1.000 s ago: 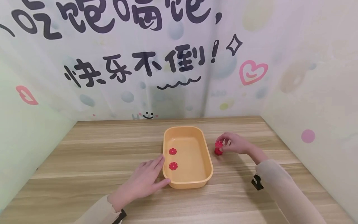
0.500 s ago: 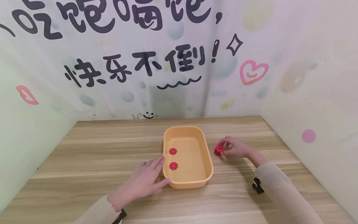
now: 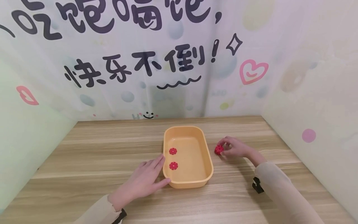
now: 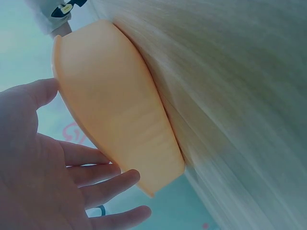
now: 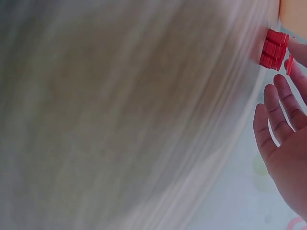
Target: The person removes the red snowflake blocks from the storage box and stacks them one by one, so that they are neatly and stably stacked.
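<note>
A yellow-orange plastic tray (image 3: 193, 158) stands on the wooden table. Two red flower-shaped notched discs, a far disc (image 3: 173, 151) and a near disc (image 3: 173, 165), lie flat along its left side. My left hand (image 3: 141, 180) rests its straight fingertips and thumb on the tray's left rim; the left wrist view shows them spread against the tray wall (image 4: 110, 100). To the right of the tray, my right hand (image 3: 236, 147) pinches one red notched disc (image 5: 289, 64) between thumb and index finger. It is held right at the top of a short red stack (image 5: 274, 50) of similar discs.
The wood-grain table (image 3: 112, 140) meets a printed white curtain (image 3: 126, 96) at the back, with pale walls on both sides. A black strap (image 3: 257, 185) is on the right wrist. The tray's right wall lies close beside the stack.
My right hand has lowered the disc from above the stack down to its top, and has barely moved in the last half second. Left hand and tray stay in place.
</note>
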A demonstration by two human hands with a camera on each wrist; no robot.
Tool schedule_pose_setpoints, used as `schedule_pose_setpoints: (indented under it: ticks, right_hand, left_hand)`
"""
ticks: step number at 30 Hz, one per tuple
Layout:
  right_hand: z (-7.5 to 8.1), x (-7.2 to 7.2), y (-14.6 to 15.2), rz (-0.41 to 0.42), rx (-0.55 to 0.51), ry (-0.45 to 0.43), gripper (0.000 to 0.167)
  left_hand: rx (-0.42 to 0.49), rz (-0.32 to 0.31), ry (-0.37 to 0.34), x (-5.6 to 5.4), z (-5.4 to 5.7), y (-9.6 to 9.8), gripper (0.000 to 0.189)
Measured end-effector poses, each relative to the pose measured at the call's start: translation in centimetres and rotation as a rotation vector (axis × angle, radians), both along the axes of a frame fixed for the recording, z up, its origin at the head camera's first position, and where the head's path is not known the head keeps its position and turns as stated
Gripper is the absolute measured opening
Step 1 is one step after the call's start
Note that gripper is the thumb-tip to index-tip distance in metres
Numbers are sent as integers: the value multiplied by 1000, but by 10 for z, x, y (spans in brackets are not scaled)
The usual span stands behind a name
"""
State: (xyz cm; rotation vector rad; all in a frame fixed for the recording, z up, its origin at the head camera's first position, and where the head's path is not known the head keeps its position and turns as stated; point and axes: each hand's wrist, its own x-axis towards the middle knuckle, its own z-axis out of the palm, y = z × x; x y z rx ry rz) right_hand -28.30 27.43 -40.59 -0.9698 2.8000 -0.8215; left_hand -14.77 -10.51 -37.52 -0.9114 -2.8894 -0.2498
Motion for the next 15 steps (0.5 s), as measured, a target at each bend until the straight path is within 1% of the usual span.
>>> schedule_pose_setpoints:
  ticks: [5,10,15]
  right_hand:
    - [-1,-1,0,-9,9,11,29]
    - [-2,-2,0,-21,19,-4,29]
    - [-2,-1,-1,-17,6,-20,29]
  left_hand:
    - [5,4,-9,0,0,0,77]
    - [1,4,-3,-1,-1,0,77]
    - [2,4,-2,-1,-1,0,77]
